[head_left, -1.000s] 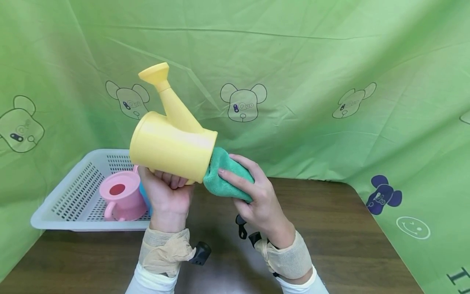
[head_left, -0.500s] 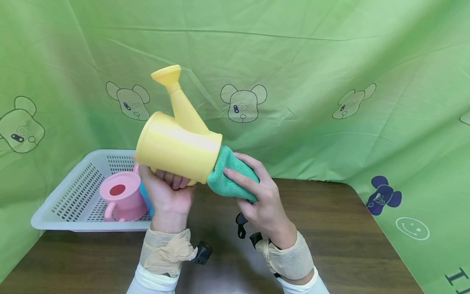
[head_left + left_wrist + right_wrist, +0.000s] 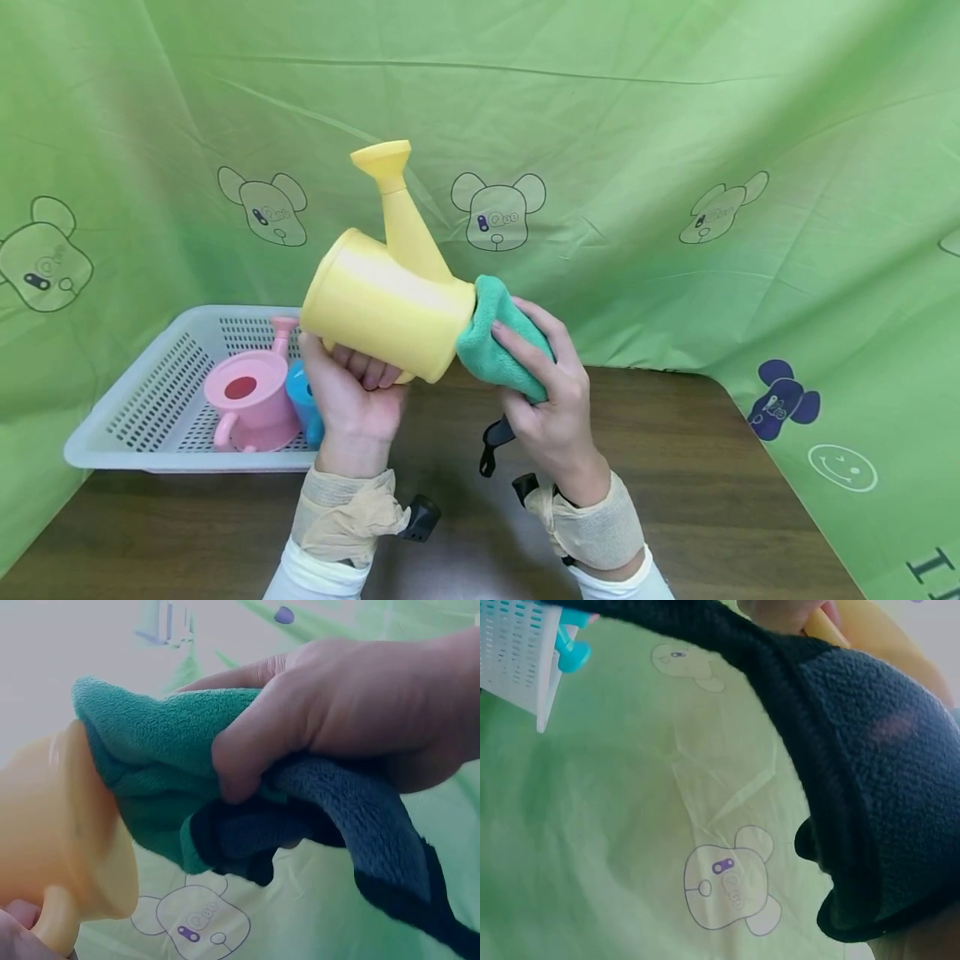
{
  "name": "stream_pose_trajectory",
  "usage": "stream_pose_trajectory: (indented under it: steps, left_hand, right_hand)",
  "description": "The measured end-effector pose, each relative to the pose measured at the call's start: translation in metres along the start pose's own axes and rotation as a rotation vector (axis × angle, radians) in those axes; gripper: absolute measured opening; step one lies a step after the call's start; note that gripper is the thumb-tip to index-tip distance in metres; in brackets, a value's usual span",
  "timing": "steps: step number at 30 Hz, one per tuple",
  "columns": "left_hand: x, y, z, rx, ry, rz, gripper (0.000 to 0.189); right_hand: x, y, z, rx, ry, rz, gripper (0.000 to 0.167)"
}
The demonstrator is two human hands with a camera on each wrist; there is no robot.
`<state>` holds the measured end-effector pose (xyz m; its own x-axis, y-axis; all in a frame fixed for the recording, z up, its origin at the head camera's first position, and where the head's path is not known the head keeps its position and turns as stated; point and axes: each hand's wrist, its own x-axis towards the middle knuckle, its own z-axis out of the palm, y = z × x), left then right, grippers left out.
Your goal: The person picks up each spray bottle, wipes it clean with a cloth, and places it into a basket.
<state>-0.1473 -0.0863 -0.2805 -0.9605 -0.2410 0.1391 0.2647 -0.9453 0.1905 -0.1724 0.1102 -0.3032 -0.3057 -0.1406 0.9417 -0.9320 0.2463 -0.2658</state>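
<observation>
A yellow watering can (image 3: 390, 308) is held up on its side, spout upward and opening to the right. My left hand (image 3: 356, 404) grips it from below, fingers curled round the handle (image 3: 58, 922). In my right hand (image 3: 551, 400) is a bunched green cloth (image 3: 502, 337), pinched between thumb and fingers and touching the can's rim. A dark grey-blue, black-edged flap (image 3: 352, 810) hangs beneath that hand in the left wrist view. The same flap (image 3: 900, 765) fills much of the right wrist view and hides the fingers there.
At the left stands a white perforated basket (image 3: 135, 461), holding a pink watering can (image 3: 258, 408) and a blue one (image 3: 306, 400). Below is a dark wooden table (image 3: 697, 500). Behind it hangs a green printed curtain (image 3: 600, 108).
Both hands have moved right with the yellow watering can and the green cloth. The can's spout has swung rightward, and more of the blue can shows in the basket.
</observation>
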Motion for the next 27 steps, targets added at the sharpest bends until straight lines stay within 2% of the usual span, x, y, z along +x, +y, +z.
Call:
stream_pose_trajectory:
  steps: [5,7,9,12,13,17,22,27]
  left_hand:
    - [0.0,0.001,0.0,0.073,-0.009,0.047,0.064]
    - [0.0,0.002,0.0,0.14,-0.028,0.107,0.064]
    - [0.001,0.002,0.001,0.235,-0.049,0.189,0.057]
    - [0.003,0.001,0.001,0.414,-0.068,0.354,0.047]
    - [0.003,0.0,0.0,0.461,-0.062,0.404,0.043]
    - [0.002,-0.006,-0.001,0.615,-0.019,0.606,0.05]
    - [-0.001,-0.011,-0.005,0.792,0.01,0.799,0.055]
    - [0.0,-0.009,-0.007,1.028,0.053,0.965,0.057]
  right_hand:
    - [0.002,0.001,-0.005,-0.016,0.018,0.031,0.059]
    - [0.003,0.002,-0.007,-0.017,0.023,0.038,0.059]
    - [0.003,0.003,-0.008,-0.012,0.025,0.042,0.058]
    - [0.003,0.003,-0.009,-0.009,0.025,0.041,0.058]
    - [0.003,0.003,-0.009,-0.009,0.022,0.039,0.058]
    - [0.003,0.001,-0.009,-0.003,-0.004,0.034,0.06]
    - [0.003,-0.001,-0.009,0.001,-0.025,0.037,0.059]
    - [0.003,-0.001,-0.01,-0.005,-0.019,0.04,0.059]
